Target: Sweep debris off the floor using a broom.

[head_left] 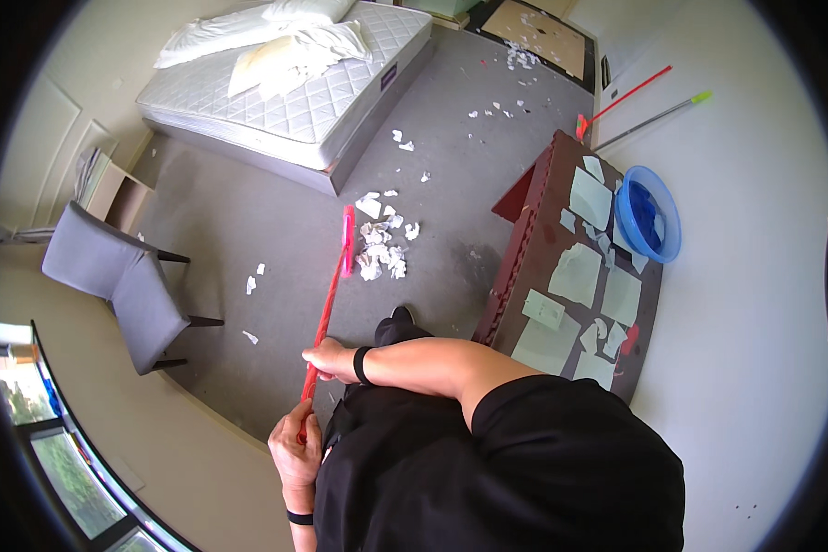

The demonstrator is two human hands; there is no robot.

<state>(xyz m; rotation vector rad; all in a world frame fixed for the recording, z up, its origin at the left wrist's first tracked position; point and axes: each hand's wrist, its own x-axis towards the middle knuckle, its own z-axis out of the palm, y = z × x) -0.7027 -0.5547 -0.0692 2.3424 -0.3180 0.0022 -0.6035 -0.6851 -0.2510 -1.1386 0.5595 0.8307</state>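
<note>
Both hands are wrapped round the red handle of a broom (325, 317). My left hand (296, 443) grips it near its upper end, close to my body. Farther down the handle, my right hand (331, 359) is closed round it, the arm reaching across my front. The broom's pink head (348, 241) rests on the grey floor, just left of a heap of crumpled white paper (382, 247). Smaller paper scraps (251, 284) lie on the floor left of the broom, and others trail off toward the far right.
A bed with a bare white mattress (276, 106) stands ahead. To the left is a grey chair (138, 285) beside a small cabinet (118, 196). On the right, a dark red table (527, 267) bears paper sheets and a blue basin (649, 213). Two long handles (653, 121) lean against the wall.
</note>
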